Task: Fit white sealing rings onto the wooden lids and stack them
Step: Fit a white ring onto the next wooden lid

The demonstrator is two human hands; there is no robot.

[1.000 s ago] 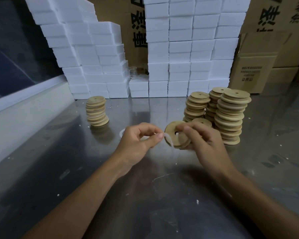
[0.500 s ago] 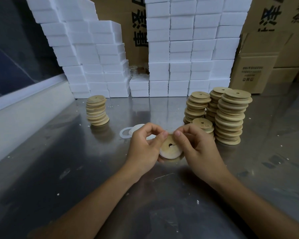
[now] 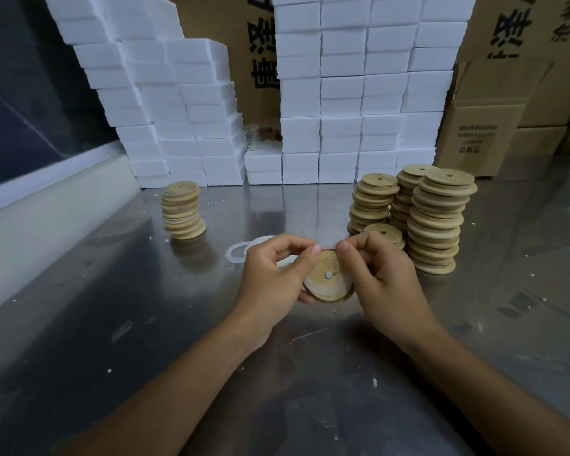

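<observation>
Compared with a second ago, the wooden lid [image 3: 327, 280] is now turned face-up above the table [image 3: 112, 324], pinched by both left hand [image 3: 274, 278] and right hand [image 3: 384, 281], while the sealing ring [image 3: 310, 282] is stretched around its rim, so the fitting seems nearly done.

Steel bench top [image 3: 152, 324]: scuffed, reflective, flecked with white crumbs.

On it, clock directions from centre of view:
- 10 o'clock: single leaning stack of wooden lids [image 3: 182, 210], standing alone.
- 1–2 o'clock: three tall lid stacks [image 3: 436, 222] clustered together, touching or nearly so; a short lid stack [image 3: 385, 233] just in front of them.
- Just left of centre: loose white sealing rings [image 3: 237, 253] flat on the steel, overlapping, partly hidden.
- 11 to 1 o'clock, far edge: wall of white foam blocks [image 3: 343, 93] stacked in rows.
- 2 o'clock, far right: cardboard cartons [image 3: 477, 133], beside the foam.
</observation>
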